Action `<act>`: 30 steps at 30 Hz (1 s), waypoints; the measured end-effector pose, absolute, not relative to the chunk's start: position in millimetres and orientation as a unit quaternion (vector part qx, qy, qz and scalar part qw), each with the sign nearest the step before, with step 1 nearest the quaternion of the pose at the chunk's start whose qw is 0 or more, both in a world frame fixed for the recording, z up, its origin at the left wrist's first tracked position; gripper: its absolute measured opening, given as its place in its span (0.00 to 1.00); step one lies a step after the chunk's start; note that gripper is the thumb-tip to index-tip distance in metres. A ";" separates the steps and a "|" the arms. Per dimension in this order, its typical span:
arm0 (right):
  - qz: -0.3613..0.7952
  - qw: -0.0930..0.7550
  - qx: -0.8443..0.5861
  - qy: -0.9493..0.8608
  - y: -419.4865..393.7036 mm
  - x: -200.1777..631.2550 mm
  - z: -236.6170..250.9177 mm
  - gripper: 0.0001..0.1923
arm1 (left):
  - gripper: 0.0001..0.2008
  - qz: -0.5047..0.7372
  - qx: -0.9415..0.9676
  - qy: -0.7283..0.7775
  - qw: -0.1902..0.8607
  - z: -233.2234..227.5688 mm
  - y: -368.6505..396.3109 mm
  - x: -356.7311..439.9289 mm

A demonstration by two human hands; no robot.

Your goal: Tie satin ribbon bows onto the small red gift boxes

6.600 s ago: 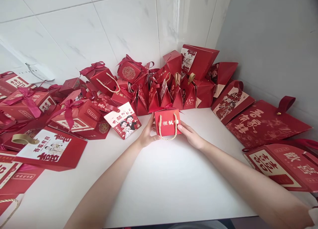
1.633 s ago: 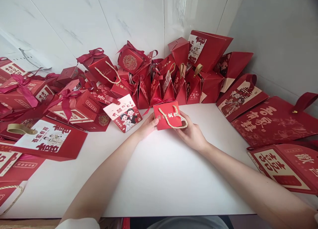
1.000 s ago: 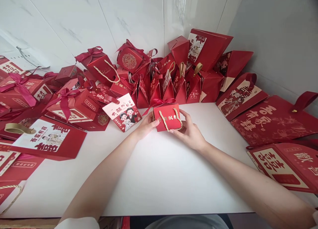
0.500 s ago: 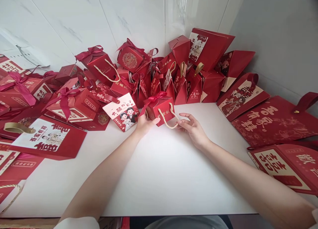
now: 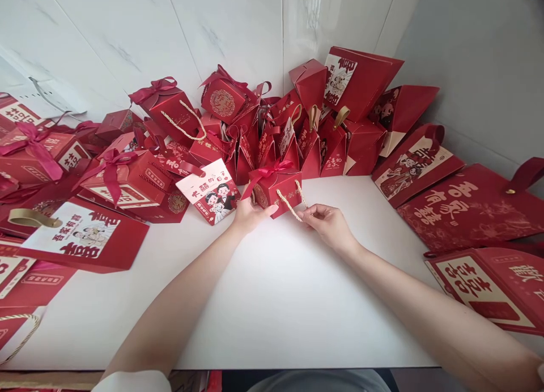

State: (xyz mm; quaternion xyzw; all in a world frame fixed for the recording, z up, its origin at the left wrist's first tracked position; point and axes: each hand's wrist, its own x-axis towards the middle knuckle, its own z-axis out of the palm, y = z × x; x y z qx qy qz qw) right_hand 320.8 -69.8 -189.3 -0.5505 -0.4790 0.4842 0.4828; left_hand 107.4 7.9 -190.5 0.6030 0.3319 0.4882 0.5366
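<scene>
A small red gift box (image 5: 285,189) with a red ribbon bow on top stands at the middle of the white table. My left hand (image 5: 250,213) grips its lower left corner, with the thumb on the front and the other fingers partly hidden behind the side. From the front hangs a twisted cream rope handle (image 5: 289,205). My right hand (image 5: 326,225) pinches that handle between closed fingertips and draws it toward the right. Just left of my left hand leans a white-and-red card-front box (image 5: 212,195) with a cartoon couple.
Many red gift boxes and bags are heaped along the tiled wall (image 5: 238,29). A flat red bag (image 5: 471,205) lies at the right, a ribbon-tied box (image 5: 127,182) at the left. The table's (image 5: 272,307) front edge runs near the bottom.
My right fingers have closed on the rope handle and pull it rightward. The gift box has turned slightly, showing more of its left side. My left hand keeps its hold.
</scene>
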 end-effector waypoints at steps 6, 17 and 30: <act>0.401 0.461 -0.576 -0.543 -76.3 316.0 -186.0 0.18 | 0.46 0.488 0.615 0.325 0.527 -192.4 5.8 107.9; 0.356 0.457 -0.572 -0.581 -74.9 316.8 -190.7 0.23 | 0.43 0.483 0.630 0.337 0.506 -193.8 5.0 108.2; 0.293 0.570 -0.508 -0.576 -77.5 317.3 -192.4 0.21 | 0.28 0.516 0.492 0.317 0.625 -183.5 6.1 108.3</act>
